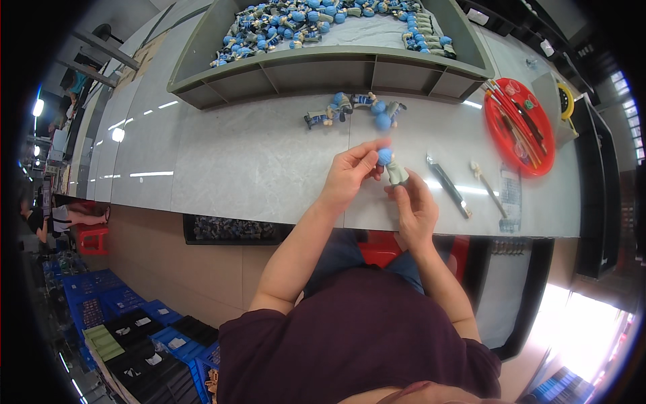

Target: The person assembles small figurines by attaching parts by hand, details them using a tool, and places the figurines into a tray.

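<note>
Figurine (391, 167) x1 in both hands, 2 tools (449, 186) nearby.

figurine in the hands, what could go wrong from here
1. The figurine is pinched only at fingertips by the left hand and right hand near the table edge; if the grip slips, it could fall to the floor.
2. The dark-handled tool lies close to the right hand; a stray wrist could knock it.
</note>
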Available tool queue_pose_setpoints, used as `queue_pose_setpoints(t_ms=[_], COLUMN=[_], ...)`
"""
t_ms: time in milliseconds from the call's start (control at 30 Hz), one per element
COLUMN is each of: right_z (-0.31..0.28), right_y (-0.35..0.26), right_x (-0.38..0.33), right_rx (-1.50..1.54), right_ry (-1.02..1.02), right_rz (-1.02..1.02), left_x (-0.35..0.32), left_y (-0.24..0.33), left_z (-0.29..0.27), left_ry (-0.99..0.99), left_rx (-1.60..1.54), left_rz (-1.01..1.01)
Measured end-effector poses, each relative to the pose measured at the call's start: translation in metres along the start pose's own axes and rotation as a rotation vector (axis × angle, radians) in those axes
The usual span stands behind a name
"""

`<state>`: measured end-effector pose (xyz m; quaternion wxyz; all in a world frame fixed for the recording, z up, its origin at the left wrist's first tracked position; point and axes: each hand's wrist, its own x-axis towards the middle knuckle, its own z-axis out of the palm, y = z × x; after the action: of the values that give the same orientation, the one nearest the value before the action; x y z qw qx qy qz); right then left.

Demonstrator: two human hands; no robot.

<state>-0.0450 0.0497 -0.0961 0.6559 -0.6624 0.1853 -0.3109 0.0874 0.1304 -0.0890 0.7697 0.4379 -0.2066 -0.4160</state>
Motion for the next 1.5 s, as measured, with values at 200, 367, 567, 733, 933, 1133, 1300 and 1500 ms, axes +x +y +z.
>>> queue_pose_setpoints(t_ms=[200, 367, 567, 733, 933, 1133, 1300, 1500], right_z=[0.0002, 0.0001, 0.0004, 0.0004, 0.0001, -0.0004, -0.0012, 0.0003], right_y=[-0.0005, -0.0010, -0.0024, -0.0031, -0.0025, -0.0019, -0.0024, 0.0006], right_x=[0.0005, 0.0016, 0.0019, 0.0018, 0.0015, 0.0012, 0.0011, 0.0004], right_rx=[0.007, 0.007, 0.005, -0.006, -0.019, 0.030, 0.056, 0.032], right_ry=[0.001, 0.005, 0.006, 0.007, -0.001, -0.015, -0.030, -0.037], right_rz=[0.005, 0.002, 0.009, 0.011, 0.011, -0.003, 0.017, -0.030], left_x=[0.0000, 0.0000, -0.0005, -0.0013, -0.0001, 0.0010, 0.0011, 0.0027], left_y=[-0.0001, 0.0003, -0.0008, 0.0016, 0.0003, -0.0008, 0.0005, -0.0011], left_z=[0.0002, 0.0010, 0.0008, 0.0046, 0.0026, 0.0021, 0.0036, 0.0030], left_ry=[-0.016, -0.019, -0.026, 0.015, 0.013, 0.021, 0.045, 0.076], left_rx=[-0.006, 0.006, 0.024, 0.045, 0.054, 0.048, 0.077, 0.085], left_rz=[0.012, 0.028, 0.061, 0.056, 0.066, 0.063, 0.061, 0.051])
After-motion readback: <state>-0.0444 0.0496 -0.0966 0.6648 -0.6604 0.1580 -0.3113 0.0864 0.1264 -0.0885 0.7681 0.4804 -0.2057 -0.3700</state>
